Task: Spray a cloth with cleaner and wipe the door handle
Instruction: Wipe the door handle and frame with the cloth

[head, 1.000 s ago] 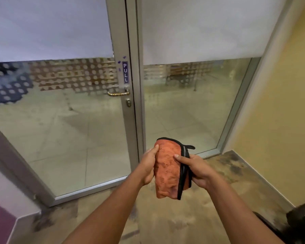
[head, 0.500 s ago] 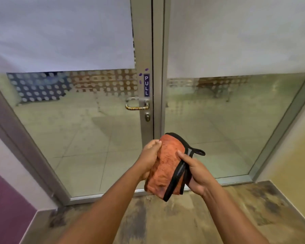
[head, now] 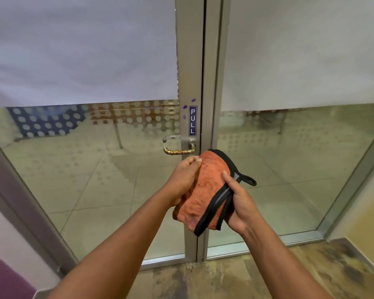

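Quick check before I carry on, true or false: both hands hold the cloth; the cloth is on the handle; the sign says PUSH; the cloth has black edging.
1. Both hands hold the cloth. True: left hand and right hand grip the orange cloth.
2. The cloth is on the door handle. False: it is below the door handle, apart from it.
3. The sign says PUSH. False: the sign reads PULL.
4. The cloth has black edging. True.

cloth: orange, black trim | handle: brass | sign: blue, white letters
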The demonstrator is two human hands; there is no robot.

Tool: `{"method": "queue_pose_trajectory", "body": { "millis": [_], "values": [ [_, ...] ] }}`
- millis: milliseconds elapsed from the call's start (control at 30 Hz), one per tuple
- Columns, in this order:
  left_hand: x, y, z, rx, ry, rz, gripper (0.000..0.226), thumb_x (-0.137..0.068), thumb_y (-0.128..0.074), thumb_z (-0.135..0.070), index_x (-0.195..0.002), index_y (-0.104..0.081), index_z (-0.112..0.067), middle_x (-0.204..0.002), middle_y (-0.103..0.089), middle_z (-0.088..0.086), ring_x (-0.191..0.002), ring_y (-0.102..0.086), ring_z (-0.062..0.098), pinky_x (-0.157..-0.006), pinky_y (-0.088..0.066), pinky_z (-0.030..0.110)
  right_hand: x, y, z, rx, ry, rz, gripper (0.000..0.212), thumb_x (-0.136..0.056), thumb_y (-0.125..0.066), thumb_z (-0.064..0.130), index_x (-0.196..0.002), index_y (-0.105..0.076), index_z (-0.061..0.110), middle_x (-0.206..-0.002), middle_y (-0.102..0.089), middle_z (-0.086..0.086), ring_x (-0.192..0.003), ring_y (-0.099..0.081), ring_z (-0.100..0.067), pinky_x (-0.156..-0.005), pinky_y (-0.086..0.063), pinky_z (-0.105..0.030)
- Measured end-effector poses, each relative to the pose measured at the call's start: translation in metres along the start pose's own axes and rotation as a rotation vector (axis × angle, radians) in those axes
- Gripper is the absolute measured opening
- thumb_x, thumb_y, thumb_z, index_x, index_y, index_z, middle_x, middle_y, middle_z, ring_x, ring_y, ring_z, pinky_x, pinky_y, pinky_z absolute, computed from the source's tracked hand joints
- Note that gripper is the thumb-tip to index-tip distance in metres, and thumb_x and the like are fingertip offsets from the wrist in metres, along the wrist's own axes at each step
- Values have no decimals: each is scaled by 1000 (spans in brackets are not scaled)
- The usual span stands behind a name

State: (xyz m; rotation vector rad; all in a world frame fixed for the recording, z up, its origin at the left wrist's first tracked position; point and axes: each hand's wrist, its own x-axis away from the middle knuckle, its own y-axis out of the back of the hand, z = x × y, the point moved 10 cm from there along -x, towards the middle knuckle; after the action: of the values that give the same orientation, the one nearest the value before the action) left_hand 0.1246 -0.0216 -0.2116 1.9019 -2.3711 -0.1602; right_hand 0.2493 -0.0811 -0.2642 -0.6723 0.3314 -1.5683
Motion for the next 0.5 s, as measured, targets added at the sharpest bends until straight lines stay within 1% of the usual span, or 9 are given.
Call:
{"method": "queue_pose_trajectory", "body": {
  "millis": [33,67,133,200,267,333,400,433,500],
  "values": [
    [-7,7,-6,-14,-18,12,31,-108,-41,-43,-113,-65,-23,-102,-68,10,-96,-69,28,-84,-55,38,-6,-8,2,-2,21,-8,51,-81,-76,38,-122,-69,8,-118,-72,-20,-112,-68,-35,-103,-49,-55],
    [-13,14,-13,-27,-37,22,31,-108,-41,-42,-112,-65,-24,-101,-69,8,-94,-70,26,-81,-56,36,-10,-14,5,-4,39,-13,50,-82,-76,38,-122,-69,8,-118,-72,-21,-112,-68,-36,-103,-48,-56],
    [-25,28,-25,-61,-80,49,31,-108,-42,-41,-112,-67,-23,-94,-69,3,-87,-69,20,-75,-55,31,-19,-29,9,-15,71,-23,48,-82,-75,38,-120,-70,9,-117,-72,-21,-111,-69,-36,-102,-50,-56],
    [-38,41,-37,-121,-127,71,30,-107,-42,-40,-113,-67,-24,-95,-69,3,-87,-68,20,-76,-56,33,-27,-43,13,-40,94,-17,44,-84,-75,39,-117,-73,10,-116,-73,-20,-108,-71,-35,-95,-54,-54],
    [-47,56,-49,-202,-179,76,28,-107,-42,-41,-109,-66,-26,-94,-69,2,-82,-66,16,-71,-56,31,-33,-56,17,-63,117,12,40,-87,-73,38,-114,-75,9,-117,-72,-22,-108,-70,-37,-90,-57,-53],
    [-56,71,-62,-236,-226,80,28,-108,-43,-38,-104,-65,-21,-90,-67,3,-75,-64,15,-65,-56,30,-39,-62,20,-77,148,16,42,-87,-73,38,-118,-73,9,-120,-71,-23,-111,-69,-38,-95,-54,-56],
    [-63,85,-80,-327,-306,78,30,-109,-43,-33,-101,-65,-15,-90,-68,3,-74,-64,14,-65,-57,28,-43,-64,23,-75,183,-18,44,-86,-74,39,-120,-72,11,-121,-71,-22,-112,-68,-38,-100,-50,-58],
    [-66,91,-92,-421,-370,58,33,-109,-42,-32,-104,-66,-11,-94,-71,6,-79,-67,17,-69,-58,33,-44,-64,25,-70,197,-32,45,-86,-74,39,-121,-72,11,-121,-71,-21,-112,-68,-38,-100,-49,-59],
    [-70,101,-118,-611,-500,14,40,-109,-39,-33,-109,-67,-4,-102,-73,14,-92,-68,27,-80,-55,46,-47,-66,27,-66,213,-51,46,-87,-74,38,-123,-70,10,-121,-70,-22,-113,-68,-38,-102,-48,-60]
  ]
}}
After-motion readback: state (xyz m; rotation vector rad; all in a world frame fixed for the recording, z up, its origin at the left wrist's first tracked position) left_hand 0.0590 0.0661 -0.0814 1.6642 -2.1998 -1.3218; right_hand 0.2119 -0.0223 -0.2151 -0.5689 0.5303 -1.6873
